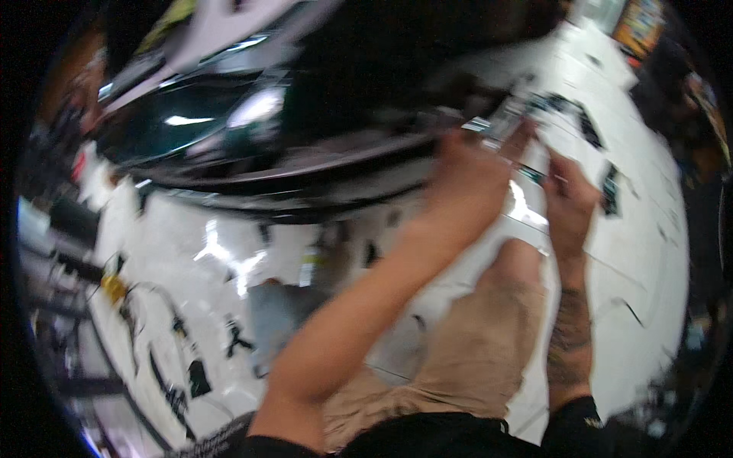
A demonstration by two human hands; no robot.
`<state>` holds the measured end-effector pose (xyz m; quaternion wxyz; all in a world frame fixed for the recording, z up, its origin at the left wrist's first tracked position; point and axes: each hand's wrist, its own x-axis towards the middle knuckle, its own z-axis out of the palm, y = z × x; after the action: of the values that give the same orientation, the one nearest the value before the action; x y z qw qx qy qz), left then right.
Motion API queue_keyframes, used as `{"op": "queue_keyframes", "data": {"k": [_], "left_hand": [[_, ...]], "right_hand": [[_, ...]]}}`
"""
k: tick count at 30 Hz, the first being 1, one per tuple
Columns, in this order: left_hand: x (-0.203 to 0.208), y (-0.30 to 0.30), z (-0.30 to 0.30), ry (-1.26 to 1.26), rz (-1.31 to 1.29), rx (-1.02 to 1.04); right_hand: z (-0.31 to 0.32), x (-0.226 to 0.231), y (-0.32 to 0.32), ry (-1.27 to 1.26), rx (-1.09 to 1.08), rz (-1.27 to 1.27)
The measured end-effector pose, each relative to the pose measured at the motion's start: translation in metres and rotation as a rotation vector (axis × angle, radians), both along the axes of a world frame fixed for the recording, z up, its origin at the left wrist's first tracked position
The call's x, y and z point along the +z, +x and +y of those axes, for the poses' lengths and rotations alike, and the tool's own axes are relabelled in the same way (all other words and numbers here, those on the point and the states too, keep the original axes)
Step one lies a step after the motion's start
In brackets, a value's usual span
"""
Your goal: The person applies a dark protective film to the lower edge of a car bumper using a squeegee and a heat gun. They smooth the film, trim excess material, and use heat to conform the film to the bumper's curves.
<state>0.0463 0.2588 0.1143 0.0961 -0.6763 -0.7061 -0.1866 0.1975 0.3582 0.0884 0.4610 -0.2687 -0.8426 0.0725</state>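
The picture is blurred by motion. My left hand (467, 182) is raised in front of me, its fingers curled around a small flat pale piece (510, 122) with dark marks. My right hand (569, 200) is close beside it on the right, with its fingertips at a small teal and white bit (534, 172) between the two hands. The blur hides whether the right hand grips it. Below the hands is my knee in tan trousers (489, 328).
A dark glossy car body (252, 130) curves across the upper left, close to my left hand. Underneath is a shiny white floor (229, 252) with dark marks and light reflections. Cables and a yellow item (114, 288) lie at the left. Shelves with colourful goods (641, 23) stand at the far upper right.
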Motion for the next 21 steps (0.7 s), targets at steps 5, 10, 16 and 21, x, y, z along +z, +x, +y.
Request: {"op": "queue_keyframes", "data": {"k": [5,10,16,21], "left_hand": [[-0.011,0.002,0.004,0.302,-0.036,-0.099],[-0.016,-0.002,-0.001,0.287,0.019,-0.062],[-0.016,-0.001,0.001,0.284,0.009,-0.063],[-0.018,-0.001,0.003,0.293,0.056,-0.052]], "right_hand": [[-0.008,0.003,0.0,0.013,-0.075,-0.017],[-0.016,0.005,-0.008,-0.06,-0.108,-0.043],[-0.015,0.004,-0.01,-0.047,-0.077,0.0],[-0.017,0.005,-0.008,-0.083,-0.072,-0.008]]}}
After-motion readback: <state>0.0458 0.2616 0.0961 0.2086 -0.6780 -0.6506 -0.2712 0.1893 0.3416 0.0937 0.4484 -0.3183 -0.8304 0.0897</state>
